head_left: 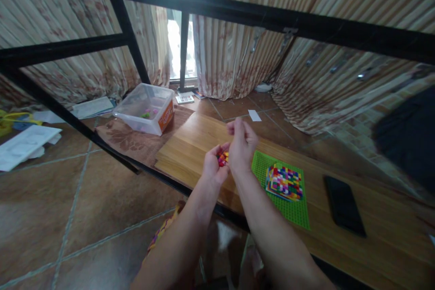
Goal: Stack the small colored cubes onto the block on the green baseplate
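Observation:
My left hand (216, 166) is cupped palm up above the wooden table, holding a small heap of toy bricks (223, 159) in red, yellow, orange and pink. Right beside it is my right hand (243, 144), its fingers curled inward and partly hiding the heap. Whatever those fingers may hold is out of sight. To the right, a green baseplate (288, 214) lies on the table, bearing a layered block of multicoloured bricks (283, 181) with a mixed pattern on top.
A black phone (344, 205) lies on the wooden table (190, 140), right of the baseplate. Beyond the table's left end, a clear plastic bin (146, 108) with some bricks stands on a brown cloth (127, 140). A black metal frame (238, 7) crosses in front of the curtains (231, 59).

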